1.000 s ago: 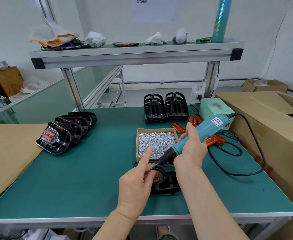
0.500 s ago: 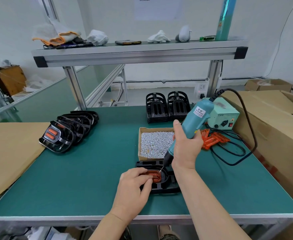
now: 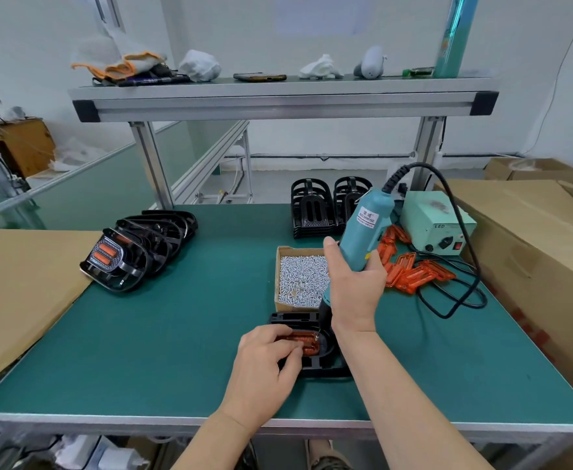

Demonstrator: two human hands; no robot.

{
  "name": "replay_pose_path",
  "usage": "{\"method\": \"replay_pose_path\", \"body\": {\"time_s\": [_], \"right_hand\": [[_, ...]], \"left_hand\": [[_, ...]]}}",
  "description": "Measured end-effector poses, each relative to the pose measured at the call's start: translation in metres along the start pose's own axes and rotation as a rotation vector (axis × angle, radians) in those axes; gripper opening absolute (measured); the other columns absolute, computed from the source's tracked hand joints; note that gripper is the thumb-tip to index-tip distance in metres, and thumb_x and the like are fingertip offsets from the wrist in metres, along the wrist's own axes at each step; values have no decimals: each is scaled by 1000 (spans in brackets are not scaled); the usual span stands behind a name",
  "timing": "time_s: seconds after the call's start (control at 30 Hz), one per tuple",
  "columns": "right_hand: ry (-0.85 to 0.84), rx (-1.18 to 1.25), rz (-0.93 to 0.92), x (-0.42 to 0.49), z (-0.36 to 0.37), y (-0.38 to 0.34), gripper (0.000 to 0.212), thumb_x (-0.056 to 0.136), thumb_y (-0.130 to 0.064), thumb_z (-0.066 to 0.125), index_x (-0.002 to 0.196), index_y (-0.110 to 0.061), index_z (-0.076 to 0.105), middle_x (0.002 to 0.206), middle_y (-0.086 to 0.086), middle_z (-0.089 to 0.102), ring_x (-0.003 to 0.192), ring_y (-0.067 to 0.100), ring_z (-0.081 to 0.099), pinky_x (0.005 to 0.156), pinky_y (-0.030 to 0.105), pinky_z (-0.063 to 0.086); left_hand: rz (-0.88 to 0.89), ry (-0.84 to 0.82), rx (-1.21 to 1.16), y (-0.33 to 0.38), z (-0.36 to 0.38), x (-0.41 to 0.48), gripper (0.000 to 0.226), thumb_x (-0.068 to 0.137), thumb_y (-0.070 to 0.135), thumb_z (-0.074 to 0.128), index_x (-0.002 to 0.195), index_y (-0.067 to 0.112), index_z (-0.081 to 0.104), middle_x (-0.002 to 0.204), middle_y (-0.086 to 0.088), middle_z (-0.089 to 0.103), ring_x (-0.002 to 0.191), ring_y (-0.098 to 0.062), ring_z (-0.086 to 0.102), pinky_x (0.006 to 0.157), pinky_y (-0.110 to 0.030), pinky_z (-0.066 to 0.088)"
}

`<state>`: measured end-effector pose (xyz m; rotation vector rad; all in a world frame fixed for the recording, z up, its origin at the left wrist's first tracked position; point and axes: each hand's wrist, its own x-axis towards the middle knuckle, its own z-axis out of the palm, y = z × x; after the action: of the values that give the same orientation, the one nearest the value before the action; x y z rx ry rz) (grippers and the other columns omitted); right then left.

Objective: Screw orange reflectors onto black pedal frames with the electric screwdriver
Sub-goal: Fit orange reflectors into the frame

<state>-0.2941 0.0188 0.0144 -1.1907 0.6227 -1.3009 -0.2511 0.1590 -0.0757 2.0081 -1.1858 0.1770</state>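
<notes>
The right hand gripped the screwdriver nearly upright, its tip on the reflector, which the left hand's curled fingers held down in the pedal frame near the front of the green table. If the tool leaned or sat off the screw, it could probably skid toward those fingers or drive crooked. A box of screws sat just beyond, and a shelf crossed the white-walled room.
</notes>
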Motion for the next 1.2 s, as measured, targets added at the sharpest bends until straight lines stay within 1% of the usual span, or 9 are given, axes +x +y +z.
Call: {"method": "replay_pose_path", "body": {"time_s": [0.13,0.3,0.4,0.5,0.63,0.77,0.87,1.0,1.2], "right_hand": [[-53,-26,-13,0,5,0,19,68,-46,78,69,-36,62,58,-16,56,52,4,48,50,21,43],[-134,-2,-26,-1,6,1,21,77,-30,81,68,-33,63,62,-15,55,56,6,49,52,21,43],[-186,10,-35,-2,5,2,22,81,-21,82,74,-21,60,63,-11,55,58,8,48,55,24,44],[-192,8,-47,-3,3,2,23,82,-19,81,75,-17,59,63,-9,53,59,10,47,56,26,43],[-159,41,-30,-4,1,3,24,79,-26,80,79,-13,61,64,-7,55,58,10,48,55,24,44],[-160,36,-26,-3,2,5,21,80,-23,82,79,-13,63,67,-5,57,61,9,50,57,25,45],[-149,46,-24,-2,3,6,15,83,-15,81,81,-16,66,68,-10,61,61,6,52,59,22,46],[-127,72,3,2,1,7,20,84,-10,81,82,-11,61,61,-13,56,55,4,47,55,20,43],[-164,25,-35,-4,2,9,26,85,-13,80,75,-15,57,59,-16,56,54,3,48,55,17,43]], "left_hand": [[-5,7,-1,0,0,0,20,89,29,61,90,25,80,107,12,68,105,-10,59,96,-32,40],[-9,-6,-9,-1,0,0,19,90,29,61,92,25,80,109,10,67,106,-10,57,98,-30,38],[-23,-15,-28,-1,0,1,17,90,26,63,93,24,80,110,8,66,107,-10,56,99,-35,42],[-40,-24,-49,-1,0,2,17,90,25,63,93,23,80,110,7,66,107,-13,56,97,-40,45],[-43,-34,-47,-2,0,2,18,91,26,62,94,22,80,111,8,65,109,-12,55,98,-39,45],[-43,-34,-51,-2,0,1,19,91,27,61,94,23,79,111,8,64,109,-11,54,98,-38,45],[-42,-34,-49,-1,0,1,19,91,26,61,93,22,80,111,7,65,108,-11,55,97,-39,45],[-44,-25,-52,0,0,2,21,90,27,60,90,21,80,109,6,66,105,-14,57,95,-40,46],[-47,-22,-43,1,1,2,22,89,27,59,89,20,80,108,7,66,105,-14,57,94,-40,47]]}}
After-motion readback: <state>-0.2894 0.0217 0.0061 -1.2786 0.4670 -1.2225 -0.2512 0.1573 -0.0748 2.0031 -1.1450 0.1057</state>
